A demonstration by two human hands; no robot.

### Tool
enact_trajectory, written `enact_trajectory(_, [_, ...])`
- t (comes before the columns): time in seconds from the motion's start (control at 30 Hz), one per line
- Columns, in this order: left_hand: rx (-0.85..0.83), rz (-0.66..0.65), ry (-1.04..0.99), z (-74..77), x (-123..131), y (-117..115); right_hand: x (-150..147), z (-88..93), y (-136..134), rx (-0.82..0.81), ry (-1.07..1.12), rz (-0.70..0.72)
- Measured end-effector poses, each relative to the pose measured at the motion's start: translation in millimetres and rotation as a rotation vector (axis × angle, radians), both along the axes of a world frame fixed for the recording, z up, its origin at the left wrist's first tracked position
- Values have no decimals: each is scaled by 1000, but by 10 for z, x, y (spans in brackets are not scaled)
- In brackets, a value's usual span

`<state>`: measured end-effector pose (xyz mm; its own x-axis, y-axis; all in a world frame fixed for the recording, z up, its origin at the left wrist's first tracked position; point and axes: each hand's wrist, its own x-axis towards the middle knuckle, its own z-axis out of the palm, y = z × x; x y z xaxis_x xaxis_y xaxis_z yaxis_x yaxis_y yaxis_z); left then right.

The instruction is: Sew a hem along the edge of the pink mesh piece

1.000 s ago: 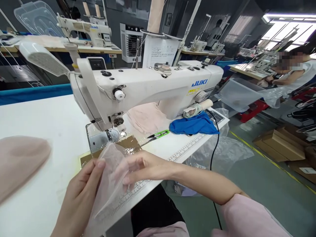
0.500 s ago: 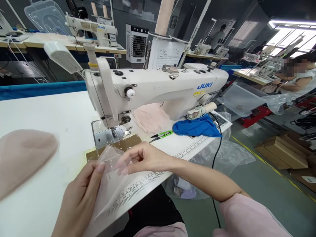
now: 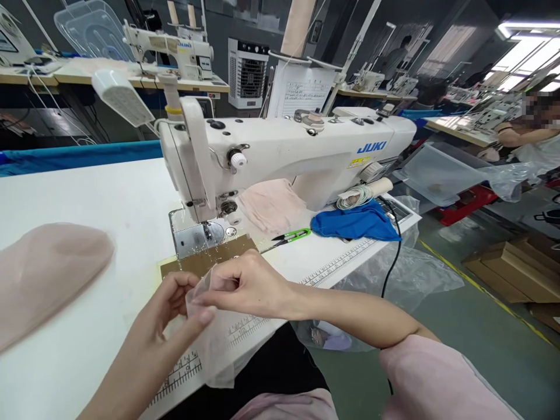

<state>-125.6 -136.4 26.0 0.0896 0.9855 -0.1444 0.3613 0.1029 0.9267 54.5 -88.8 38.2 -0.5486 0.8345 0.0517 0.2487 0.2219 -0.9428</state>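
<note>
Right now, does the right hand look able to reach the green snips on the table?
Probably yes: the green snips lie just beyond the right hand, with nothing over them. But it seems to pinch the sheer fabric, which may need releasing first.

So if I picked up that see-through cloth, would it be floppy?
Probably floppy: the see-through cloth hangs loosely below the right hand. It's likely very light, since it looks so thin. It may crumple easily too, because it gathers into soft folds.
</note>
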Motion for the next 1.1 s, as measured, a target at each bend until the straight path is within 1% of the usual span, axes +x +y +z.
enact_trajectory(0.07, [-117,-110,-73,36,-35,33,26,5,11,-99,28,75])
enact_trajectory(0.13, [-244,-188,-172,36,-99,79,80,1,40,-267,48,173])
enact_trajectory(0.2, [-386,-197,-277,16,-170,125,135,-7,76,-429,64,255])
enact_trajectory(0.27, [-490,-161,-340,2,-213,160,169,-16,112,-533,94,297])
enact_trajectory(0.33, [-497,-131,-348,9,-208,184,173,-28,143,-594,112,301])
enact_trajectory(0.4, [-401,-99,-295,30,-161,202,160,-45,168,-616,105,302])
enact_trajectory(0.47, [-278,-97,-197,47,-101,225,146,-64,194,-606,93,317])
enact_trajectory(0.53, [-202,-130,-106,39,-57,260,148,-87,228,-572,89,327])
enact_trajectory(0.6, [-184,-164,-77,4,-45,306,173,-113,278,-523,87,317])
enact_trajectory(0.7, [-201,-149,-59,-63,-68,385,237,-137,386,-431,72,302])
enact_trajectory(0.73, [-204,-147,-31,-79,-76,410,258,-134,427,-385,42,297])
enact_trajectory(0.8, [-168,-143,74,-94,-83,458,287,-104,508,-249,-87,277])
enact_trajectory(0.87, [-88,-133,200,-90,-73,500,290,-51,578,-83,-266,242])
enact_trajectory(0.93, [-21,-124,276,-75,-51,537,265,2,630,20,-384,220])
enact_trajectory(1.0, [7,-123,287,-64,-34,565,225,24,660,21,-398,214])
enact_trajectory(1.1, [47,-85,286,-78,-43,588,170,-32,666,-94,-303,195])
